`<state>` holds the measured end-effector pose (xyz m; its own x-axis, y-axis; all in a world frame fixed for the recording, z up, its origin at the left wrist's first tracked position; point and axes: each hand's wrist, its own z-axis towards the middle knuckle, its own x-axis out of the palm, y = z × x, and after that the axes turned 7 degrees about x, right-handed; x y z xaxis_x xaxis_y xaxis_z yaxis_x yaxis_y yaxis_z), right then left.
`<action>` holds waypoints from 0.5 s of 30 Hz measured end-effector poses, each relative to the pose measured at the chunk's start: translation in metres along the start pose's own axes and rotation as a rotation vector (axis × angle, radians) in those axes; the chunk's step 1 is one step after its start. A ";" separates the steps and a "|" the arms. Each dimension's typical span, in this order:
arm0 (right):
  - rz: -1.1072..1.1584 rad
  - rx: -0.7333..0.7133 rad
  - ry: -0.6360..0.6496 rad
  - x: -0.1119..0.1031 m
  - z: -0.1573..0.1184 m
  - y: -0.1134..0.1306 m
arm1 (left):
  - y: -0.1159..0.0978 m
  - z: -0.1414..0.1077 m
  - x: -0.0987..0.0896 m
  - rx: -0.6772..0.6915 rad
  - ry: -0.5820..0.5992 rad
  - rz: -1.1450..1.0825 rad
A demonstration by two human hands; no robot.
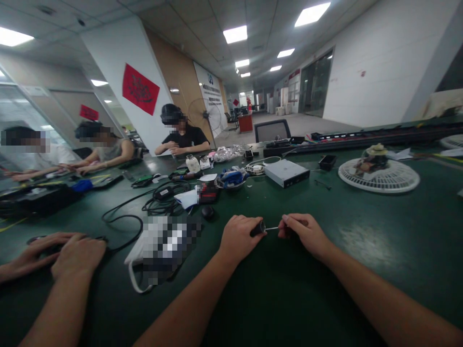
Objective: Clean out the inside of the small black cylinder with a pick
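Note:
My left hand (238, 238) is closed around a short black cylinder (257, 229), whose round open end faces right. From the other side my right hand (304, 232) pinches a thin metal rod (272, 228). The rod's left tip reaches the mouth of the cylinder; whether it goes inside I cannot tell. My right fingers cover the other end of the rod. Both hands are just above the dark green table (361, 241). A black computer mouse (208, 212) lies beyond my left hand.
A co-worker's hands (77, 253) rest at the left beside a blurred packet (166, 246) and a black cable (139, 226). Farther back are a silver disc drive (286, 172), a blue bundle (233, 177), a small black box (327, 162) and a white fan grille (383, 180). Several people sit opposite.

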<state>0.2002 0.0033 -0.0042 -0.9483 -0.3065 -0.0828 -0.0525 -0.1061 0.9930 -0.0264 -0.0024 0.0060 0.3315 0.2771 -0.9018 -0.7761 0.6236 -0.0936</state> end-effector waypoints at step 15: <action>0.025 0.003 0.032 0.001 0.000 0.001 | -0.001 0.000 0.000 0.036 -0.020 -0.027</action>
<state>0.1990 0.0031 -0.0034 -0.9388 -0.3389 -0.0611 -0.0303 -0.0954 0.9950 -0.0258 -0.0034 0.0064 0.3626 0.2745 -0.8906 -0.7473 0.6566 -0.1019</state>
